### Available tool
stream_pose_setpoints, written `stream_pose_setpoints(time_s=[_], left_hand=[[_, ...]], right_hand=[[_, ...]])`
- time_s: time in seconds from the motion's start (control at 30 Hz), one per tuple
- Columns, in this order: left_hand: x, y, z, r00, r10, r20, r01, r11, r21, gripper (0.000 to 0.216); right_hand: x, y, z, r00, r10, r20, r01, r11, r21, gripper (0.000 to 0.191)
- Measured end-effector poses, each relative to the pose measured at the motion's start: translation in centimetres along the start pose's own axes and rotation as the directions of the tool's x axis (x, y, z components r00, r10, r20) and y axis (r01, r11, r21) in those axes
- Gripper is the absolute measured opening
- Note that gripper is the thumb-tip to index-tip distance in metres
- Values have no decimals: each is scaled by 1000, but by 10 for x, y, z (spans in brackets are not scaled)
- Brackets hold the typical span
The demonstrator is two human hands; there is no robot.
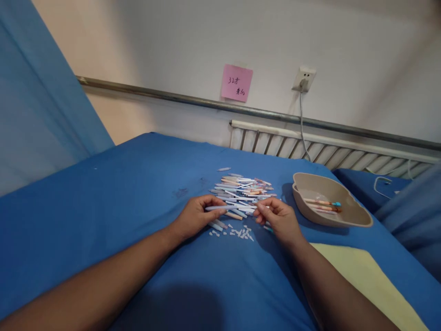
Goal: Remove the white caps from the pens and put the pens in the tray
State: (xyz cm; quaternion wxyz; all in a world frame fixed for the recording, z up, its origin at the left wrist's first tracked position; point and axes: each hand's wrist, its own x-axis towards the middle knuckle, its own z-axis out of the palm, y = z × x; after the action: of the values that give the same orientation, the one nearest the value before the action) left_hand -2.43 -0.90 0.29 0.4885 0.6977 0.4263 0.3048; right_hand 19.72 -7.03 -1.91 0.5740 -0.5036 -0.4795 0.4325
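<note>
My left hand (195, 215) pinches one end of a pale lilac pen barrel (222, 208), held level above the blue cloth (113, 207). My right hand (279, 218) is closed at the thin tip sticking out of the barrel's other end. Just behind both hands lies a pile of several pastel pen barrels and thin refills (241, 187). Small white caps (237, 233) are scattered on the cloth below the hands.
A beige tray (351, 216) at the right holds a few finished pens (324, 205). A yellow sheet (365, 276) lies at the front right. Behind the table are a radiator (330, 151), a wall socket with cable (303, 79) and a pink note (236, 82).
</note>
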Motion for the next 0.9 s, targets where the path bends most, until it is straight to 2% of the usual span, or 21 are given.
stream_pose_setpoints(time_s=[0.2,0.3,0.67,0.8,0.9], left_hand=[[-10,4,7,994,84,70,-89,993,72,22],[-13,5,10,988,118,97,-125,990,72,21],[-13,3,9,985,91,149,-95,995,22,21],[-13,4,7,962,89,258,-101,994,32,22],[-15,9,7,913,145,380,-196,975,100,23]], right_hand=[[-12,4,15,969,52,243,-63,997,38,29],[-16,4,19,948,60,314,-77,996,44,28],[-20,4,23,915,91,393,-114,993,37,32],[-20,1,21,926,73,370,-77,997,-4,31],[-22,-2,21,931,52,361,-46,999,-26,29]])
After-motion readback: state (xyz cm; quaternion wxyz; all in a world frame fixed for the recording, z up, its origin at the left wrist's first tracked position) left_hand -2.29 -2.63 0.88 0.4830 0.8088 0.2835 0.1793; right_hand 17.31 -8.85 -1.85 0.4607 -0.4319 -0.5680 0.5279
